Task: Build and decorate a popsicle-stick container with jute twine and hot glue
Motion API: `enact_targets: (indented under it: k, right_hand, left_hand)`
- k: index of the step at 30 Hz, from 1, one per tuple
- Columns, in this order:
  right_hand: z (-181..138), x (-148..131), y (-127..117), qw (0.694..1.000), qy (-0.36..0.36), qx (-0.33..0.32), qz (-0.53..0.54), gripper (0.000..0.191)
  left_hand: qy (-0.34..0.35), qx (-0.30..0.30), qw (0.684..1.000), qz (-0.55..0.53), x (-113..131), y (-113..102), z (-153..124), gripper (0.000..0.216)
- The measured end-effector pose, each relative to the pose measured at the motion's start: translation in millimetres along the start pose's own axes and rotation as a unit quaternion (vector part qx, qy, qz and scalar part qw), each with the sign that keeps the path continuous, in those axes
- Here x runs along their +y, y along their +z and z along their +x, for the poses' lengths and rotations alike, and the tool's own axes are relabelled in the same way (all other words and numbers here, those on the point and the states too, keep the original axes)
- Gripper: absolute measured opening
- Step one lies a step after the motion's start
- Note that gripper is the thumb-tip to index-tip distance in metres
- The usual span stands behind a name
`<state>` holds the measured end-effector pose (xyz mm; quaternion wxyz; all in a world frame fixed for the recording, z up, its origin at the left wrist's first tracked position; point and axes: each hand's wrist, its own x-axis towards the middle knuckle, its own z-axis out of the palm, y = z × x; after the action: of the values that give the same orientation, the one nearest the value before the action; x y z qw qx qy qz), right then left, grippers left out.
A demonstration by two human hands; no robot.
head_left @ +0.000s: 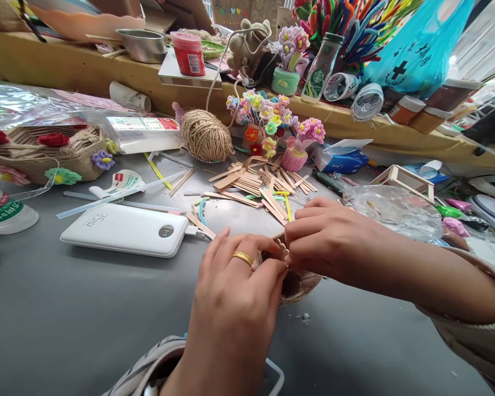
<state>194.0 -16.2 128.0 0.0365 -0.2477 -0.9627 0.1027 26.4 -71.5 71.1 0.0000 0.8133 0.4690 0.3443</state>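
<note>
A small basket wrapped in brown twine rests on the grey table between my two hands, its opening facing up toward me. My left hand, with a gold ring on one finger, is closed on the near left side of the basket, thumb and index finger meeting at the inner edge. From the right, my right hand reaches over the rim with fingers pinched together, right beside the left fingertips. What the right fingers hold is hidden. A pale beaded or braided strip shows inside the basket between the hands.
Behind the hands lie scattered wooden craft sticks and a ball of twine. A white power bank with a cable sits to the left. Pipe-cleaner flowers stand at the back; crumpled clear plastic lies right.
</note>
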Motion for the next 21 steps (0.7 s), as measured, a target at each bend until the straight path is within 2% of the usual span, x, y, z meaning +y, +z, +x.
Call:
enact_targets:
  k: [4, 11, 16, 21]
  right_hand:
    - [-1, 0, 0, 1.000, 0.002, -0.001, -0.002, 0.028]
    - [-6, -2, 2, 0.998, -0.003, 0.034, -0.051, 0.029]
    - [-11, -1, 3, 0.996, -0.007, 0.067, -0.052, 0.026]
    - [-16, 0, 6, 0.995, -0.002, 0.074, -0.062, 0.025]
  left_hand:
    - [-0.003, -0.002, 1.000, 0.004, 1, 0, 1, 0.013]
    - [-0.005, -0.003, 1.000, 0.013, 2, 0, 1, 0.013]
    - [-0.009, -0.007, 1.000, 0.010, 2, 0, 1, 0.013]
    - [-0.005, -0.008, 1.000, 0.010, 1, -1, 2, 0.012]
